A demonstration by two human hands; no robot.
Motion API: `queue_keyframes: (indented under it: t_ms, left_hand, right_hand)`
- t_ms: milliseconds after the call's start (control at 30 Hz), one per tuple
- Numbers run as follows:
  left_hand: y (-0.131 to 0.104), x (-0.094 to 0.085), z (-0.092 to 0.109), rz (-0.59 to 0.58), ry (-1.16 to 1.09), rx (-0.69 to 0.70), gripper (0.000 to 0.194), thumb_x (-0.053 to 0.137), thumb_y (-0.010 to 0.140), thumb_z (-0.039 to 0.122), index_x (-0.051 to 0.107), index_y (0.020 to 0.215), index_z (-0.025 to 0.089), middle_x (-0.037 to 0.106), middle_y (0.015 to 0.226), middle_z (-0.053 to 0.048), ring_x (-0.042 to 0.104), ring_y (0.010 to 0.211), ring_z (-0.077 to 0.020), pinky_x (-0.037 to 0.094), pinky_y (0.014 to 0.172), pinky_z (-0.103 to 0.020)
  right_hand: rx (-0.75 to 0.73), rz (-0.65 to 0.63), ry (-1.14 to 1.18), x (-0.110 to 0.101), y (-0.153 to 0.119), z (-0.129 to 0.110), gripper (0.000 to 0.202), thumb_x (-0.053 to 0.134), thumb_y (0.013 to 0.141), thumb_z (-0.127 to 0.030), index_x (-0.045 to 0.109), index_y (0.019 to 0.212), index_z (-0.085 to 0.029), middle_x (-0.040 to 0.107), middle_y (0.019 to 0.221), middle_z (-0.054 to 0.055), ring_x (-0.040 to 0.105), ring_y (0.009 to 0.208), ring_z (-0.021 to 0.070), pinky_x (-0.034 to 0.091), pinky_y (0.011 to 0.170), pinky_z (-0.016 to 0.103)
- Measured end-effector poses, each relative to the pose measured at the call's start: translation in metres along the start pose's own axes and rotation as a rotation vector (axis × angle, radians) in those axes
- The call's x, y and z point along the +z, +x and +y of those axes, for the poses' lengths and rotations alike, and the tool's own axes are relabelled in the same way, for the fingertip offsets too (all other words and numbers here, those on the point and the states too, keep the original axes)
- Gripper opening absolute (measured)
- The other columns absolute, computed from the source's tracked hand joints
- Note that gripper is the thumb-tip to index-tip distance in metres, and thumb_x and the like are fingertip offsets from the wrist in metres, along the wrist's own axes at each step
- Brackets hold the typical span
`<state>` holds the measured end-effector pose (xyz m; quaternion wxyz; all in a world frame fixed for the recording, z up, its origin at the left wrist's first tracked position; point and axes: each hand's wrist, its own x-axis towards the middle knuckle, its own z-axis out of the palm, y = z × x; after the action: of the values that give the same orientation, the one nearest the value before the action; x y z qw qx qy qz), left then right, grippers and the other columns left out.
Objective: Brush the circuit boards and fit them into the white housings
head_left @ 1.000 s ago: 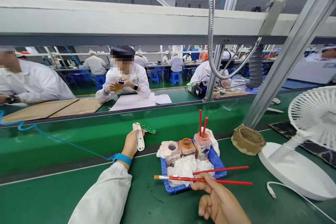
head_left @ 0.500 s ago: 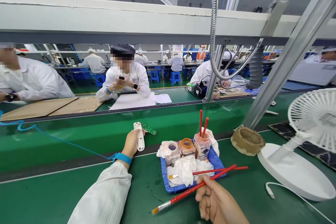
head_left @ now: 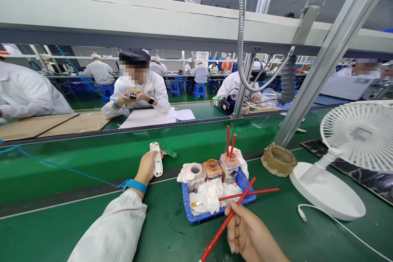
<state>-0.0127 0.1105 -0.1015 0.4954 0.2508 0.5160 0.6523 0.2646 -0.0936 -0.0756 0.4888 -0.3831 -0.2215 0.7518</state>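
Observation:
My left hand (head_left: pixel 147 166) is closed around a long white plastic housing (head_left: pixel 157 159), held upright over the far side of the bench. A green circuit board (head_left: pixel 168 150) sticks out to the right behind that housing, seemingly in the same hand. Between thumb and fingers of my right hand (head_left: pixel 241 227) is a red-handled paintbrush (head_left: pixel 219 233). Its lower end runs past the bottom edge, so the bristles are hidden. Just beyond it, a blue tray (head_left: pixel 196 217) holds jars, white cloths (head_left: pixel 210 196) and a second red brush (head_left: pixel 260 191) lying across them.
Two red sticks stand in the right-hand jar (head_left: pixel 229 168). Right of the tray are a roll of brown tape (head_left: pixel 278 159), a white fan (head_left: pixel 327 192) and its cable (head_left: pixel 331 217). A metal post (head_left: pixel 325 65) rises behind. Across the belt (head_left: pixel 92 151), a co-worker (head_left: pixel 141 86) holds a small device.
The brush in my right hand has swung steeper, its bristle end dropping below the picture. The whole view has shifted slightly; my left hand still grips the housing and board.

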Motion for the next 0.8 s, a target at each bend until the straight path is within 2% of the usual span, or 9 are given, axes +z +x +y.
queue_keyframes:
  t_ms: [167,333,600,800]
  left_hand:
    - [0.0011,0.0001,-0.0008,-0.037,0.040,-0.024,0.010,0.050,0.085,0.014,0.059,0.082,0.011,0.063,0.070,-0.001,0.059,0.058,-0.0104,0.050,0.058,-0.024]
    - [0.0013,0.0002,-0.0043,-0.079,0.091,-0.067,0.018,0.053,0.086,0.026,0.058,0.093,0.011,0.061,0.086,-0.003,0.059,0.069,-0.0116,0.051,0.062,-0.028]
    - [0.0034,-0.0021,-0.0075,-0.088,0.083,-0.084,0.024,0.052,0.086,0.029,0.056,0.103,0.012,0.060,0.096,-0.006,0.060,0.078,-0.0146,0.052,0.067,-0.032]
    - [0.0030,-0.0020,-0.0077,-0.118,0.081,-0.083,0.024,0.052,0.086,0.029,0.056,0.103,0.012,0.060,0.096,-0.006,0.060,0.078,-0.0147,0.052,0.068,-0.032]
  right_hand:
    - [0.006,0.022,0.008,-0.0042,0.0057,0.0026,0.035,0.064,0.073,-0.046,0.054,0.076,-0.013,0.055,0.042,-0.002,0.049,0.033,0.0087,0.034,0.034,0.015]
    - [0.048,0.040,0.021,-0.0033,0.0023,0.0005,0.035,0.068,0.069,-0.046,0.054,0.076,-0.014,0.054,0.042,-0.002,0.048,0.033,0.0085,0.034,0.035,0.015]
    - [0.088,0.033,0.019,-0.0079,0.0000,0.0020,0.032,0.065,0.073,-0.045,0.053,0.077,-0.016,0.052,0.043,-0.003,0.047,0.035,0.0086,0.034,0.038,0.017]
    - [0.132,0.062,0.038,-0.0057,-0.0023,-0.0001,0.032,0.070,0.067,-0.044,0.054,0.075,-0.016,0.051,0.043,-0.004,0.046,0.036,0.0086,0.034,0.039,0.018]
